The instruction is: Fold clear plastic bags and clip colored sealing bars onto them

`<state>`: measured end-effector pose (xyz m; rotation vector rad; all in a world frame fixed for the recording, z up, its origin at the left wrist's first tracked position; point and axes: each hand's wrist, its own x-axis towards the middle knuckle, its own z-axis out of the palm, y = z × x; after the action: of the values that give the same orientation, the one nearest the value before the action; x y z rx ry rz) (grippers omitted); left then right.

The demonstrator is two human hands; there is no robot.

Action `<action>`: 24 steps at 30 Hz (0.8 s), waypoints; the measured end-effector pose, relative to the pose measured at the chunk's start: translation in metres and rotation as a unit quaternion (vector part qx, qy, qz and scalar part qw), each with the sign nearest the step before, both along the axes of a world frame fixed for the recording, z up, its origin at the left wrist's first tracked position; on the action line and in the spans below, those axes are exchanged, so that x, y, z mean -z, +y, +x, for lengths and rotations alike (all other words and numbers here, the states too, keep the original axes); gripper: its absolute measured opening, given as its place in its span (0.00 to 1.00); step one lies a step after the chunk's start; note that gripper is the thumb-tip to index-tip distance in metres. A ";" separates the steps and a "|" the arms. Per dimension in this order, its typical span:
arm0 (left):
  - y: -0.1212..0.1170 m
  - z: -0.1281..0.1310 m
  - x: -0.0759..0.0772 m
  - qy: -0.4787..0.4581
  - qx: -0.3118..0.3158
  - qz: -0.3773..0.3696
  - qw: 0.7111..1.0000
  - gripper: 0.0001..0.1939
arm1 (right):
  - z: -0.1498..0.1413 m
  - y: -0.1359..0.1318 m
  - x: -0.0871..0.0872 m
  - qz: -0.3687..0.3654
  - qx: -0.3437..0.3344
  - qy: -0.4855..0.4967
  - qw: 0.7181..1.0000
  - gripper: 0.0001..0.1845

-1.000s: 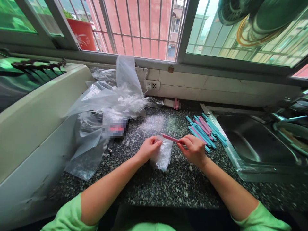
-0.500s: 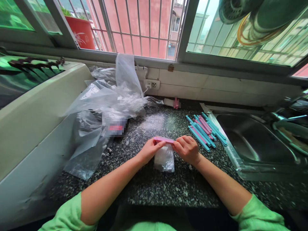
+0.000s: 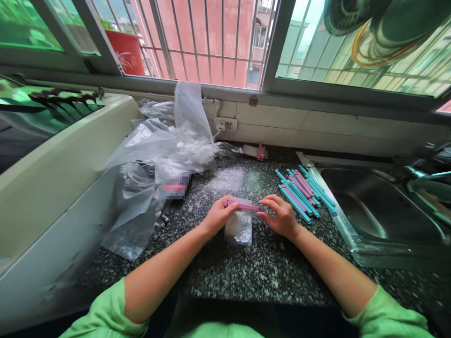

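Observation:
A small clear plastic bag [image 3: 239, 228] with white contents lies on the dark speckled counter [image 3: 260, 272]. A pink clip stick [image 3: 243, 205] spans the bag's top edge. My left hand [image 3: 218, 217] pinches the stick's left end, fingers closed on it. My right hand [image 3: 280, 217] is at the stick's right end, fingertips curled and touching or just off its tip. A pile of blue and pink clip sticks [image 3: 303, 190] lies just right of my right hand.
A heap of large clear plastic bags [image 3: 165, 150] fills the counter's left. A white appliance [image 3: 52, 188] stands at the far left. A steel sink [image 3: 380, 211] lies to the right. A wall socket [image 3: 226, 125] and a barred window are behind.
My right hand brought the pink stick down from a tilt onto the bag's top. Both hands then pressed it level; my right hand's fingers have since loosened at its right end.

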<state>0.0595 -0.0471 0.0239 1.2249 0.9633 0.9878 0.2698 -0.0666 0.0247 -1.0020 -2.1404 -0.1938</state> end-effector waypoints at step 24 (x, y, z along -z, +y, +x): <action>0.001 0.000 -0.004 -0.028 0.073 -0.132 0.988 0.11 | -0.010 -0.006 0.000 0.003 0.034 -0.023 0.999 0.05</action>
<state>0.0598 -0.0463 0.0278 1.0240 0.9144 0.7505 0.2595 -0.0730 0.0244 -1.0773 -2.1463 -0.2588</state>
